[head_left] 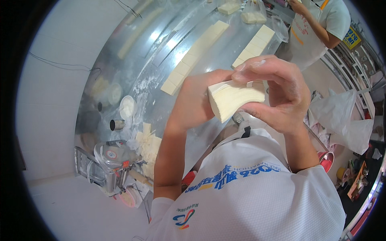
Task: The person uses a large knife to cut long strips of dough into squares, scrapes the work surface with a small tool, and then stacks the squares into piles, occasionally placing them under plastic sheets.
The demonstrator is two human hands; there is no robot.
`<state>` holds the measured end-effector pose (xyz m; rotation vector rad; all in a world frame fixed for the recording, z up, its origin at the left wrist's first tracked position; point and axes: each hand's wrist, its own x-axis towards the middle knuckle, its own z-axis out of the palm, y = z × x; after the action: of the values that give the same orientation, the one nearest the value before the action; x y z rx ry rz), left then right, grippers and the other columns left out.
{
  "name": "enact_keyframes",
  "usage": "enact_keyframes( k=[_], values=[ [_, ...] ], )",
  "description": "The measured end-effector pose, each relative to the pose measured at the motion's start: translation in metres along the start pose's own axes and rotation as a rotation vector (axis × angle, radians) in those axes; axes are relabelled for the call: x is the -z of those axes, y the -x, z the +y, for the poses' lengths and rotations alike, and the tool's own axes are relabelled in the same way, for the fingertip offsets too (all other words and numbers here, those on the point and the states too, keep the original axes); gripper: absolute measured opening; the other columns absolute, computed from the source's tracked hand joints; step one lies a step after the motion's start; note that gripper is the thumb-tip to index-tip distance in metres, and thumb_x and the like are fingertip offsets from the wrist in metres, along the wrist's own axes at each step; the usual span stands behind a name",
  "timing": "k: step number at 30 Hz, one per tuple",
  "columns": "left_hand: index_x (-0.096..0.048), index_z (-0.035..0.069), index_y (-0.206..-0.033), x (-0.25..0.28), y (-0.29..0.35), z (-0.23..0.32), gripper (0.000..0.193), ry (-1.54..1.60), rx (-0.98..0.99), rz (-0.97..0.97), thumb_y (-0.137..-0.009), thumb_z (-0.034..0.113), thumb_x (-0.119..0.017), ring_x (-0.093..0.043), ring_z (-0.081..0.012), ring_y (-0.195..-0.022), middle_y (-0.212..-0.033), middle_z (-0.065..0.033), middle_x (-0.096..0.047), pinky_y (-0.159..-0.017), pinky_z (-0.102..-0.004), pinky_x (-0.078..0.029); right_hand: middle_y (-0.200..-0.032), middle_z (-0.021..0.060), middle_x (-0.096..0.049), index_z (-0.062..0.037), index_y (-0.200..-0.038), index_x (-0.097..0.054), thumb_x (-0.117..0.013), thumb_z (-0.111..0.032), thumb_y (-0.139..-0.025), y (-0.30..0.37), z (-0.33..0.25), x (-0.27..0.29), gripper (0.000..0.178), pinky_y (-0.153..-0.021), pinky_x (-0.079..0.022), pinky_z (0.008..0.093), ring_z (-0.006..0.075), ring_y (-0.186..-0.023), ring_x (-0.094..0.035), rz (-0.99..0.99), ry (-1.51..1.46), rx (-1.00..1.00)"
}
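Up in front of my chest is a thick stack of pale, square-cut dough wrappers (237, 96), its layered edges showing and its lower side bowed inward. My left hand (203, 90) presses against the stack's left and far side; most of its fingers are hidden behind the wrappers. Curled round the other end, my right hand (287, 90) has floury fingers over the top and the thumb beneath. On the metal table beyond lie a long row of similar wrapper stacks (195, 58) and a shorter row of stacks (254, 46).
Left on the floury metal table (161, 64) are a white tub (127, 107), a metal cup (117, 125) and loose dough scraps (148, 146). A machine (110, 160) stands nearby. Bagged wrappers (254, 15) lie at the far edge. Another person (313, 32) stands at the far right.
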<state>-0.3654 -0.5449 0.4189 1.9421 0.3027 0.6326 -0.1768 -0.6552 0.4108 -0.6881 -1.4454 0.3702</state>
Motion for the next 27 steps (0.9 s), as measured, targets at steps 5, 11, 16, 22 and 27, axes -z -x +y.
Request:
enact_keyframes(
  k=[5,11,16,22,27],
  values=[
    [-0.076,0.005,-0.121,-0.003,-0.002,-0.001,0.043,0.039,-0.053,0.023,-0.082,0.015,-0.089,-0.075,-0.018,-0.097,-0.111,-0.0089,-0.079,-0.085,-0.0314,-0.057,-0.116,0.0152,-0.073,0.001,-0.129,-0.064,-0.093,-0.002,-0.076,0.004,-0.003,0.007,0.06,-0.098,-0.054,0.0376,0.0257,-0.121,-0.061,0.009,0.145,0.056],
    [-0.077,0.006,-0.12,-0.008,-0.005,0.004,0.041,0.099,0.004,0.048,-0.082,0.015,-0.089,-0.076,-0.0181,-0.097,-0.11,-0.0079,-0.08,-0.084,-0.0312,-0.058,-0.102,0.0077,-0.078,-0.0046,-0.124,-0.067,-0.093,-0.004,-0.077,0.005,-0.006,0.014,0.054,-0.096,-0.047,0.0363,0.0264,-0.12,-0.057,-0.019,0.296,0.166],
    [-0.078,0.008,-0.12,-0.009,-0.004,0.013,0.041,0.084,0.139,0.048,-0.081,0.014,-0.088,-0.076,-0.0186,-0.097,-0.11,-0.0072,-0.08,-0.085,-0.0308,-0.058,-0.103,0.0021,-0.078,-0.0049,-0.114,-0.074,-0.094,0.0,-0.071,0.004,-0.013,0.008,0.048,-0.087,-0.052,0.0345,0.0244,-0.106,-0.061,0.062,0.311,0.148],
    [-0.078,0.009,-0.122,-0.003,-0.003,0.012,0.04,0.076,0.128,0.019,-0.082,0.012,-0.086,-0.076,-0.0187,-0.099,-0.113,-0.0072,-0.08,-0.086,-0.0305,-0.058,-0.099,0.0037,-0.078,-0.0044,-0.114,-0.074,-0.094,0.0,-0.07,0.006,-0.012,0.007,0.049,-0.083,-0.051,0.0323,0.0246,-0.102,-0.062,0.056,0.254,0.112],
    [-0.078,0.009,-0.122,-0.002,-0.003,0.01,0.041,0.062,0.123,0.016,-0.082,0.01,-0.085,-0.076,-0.0185,-0.101,-0.113,-0.0069,-0.08,-0.087,-0.0305,-0.058,-0.099,0.007,-0.077,-0.005,-0.123,-0.069,-0.088,0.001,-0.077,0.006,-0.009,0.01,0.05,-0.088,-0.046,0.034,0.0228,-0.104,-0.059,-0.016,0.25,0.094]
  ],
)
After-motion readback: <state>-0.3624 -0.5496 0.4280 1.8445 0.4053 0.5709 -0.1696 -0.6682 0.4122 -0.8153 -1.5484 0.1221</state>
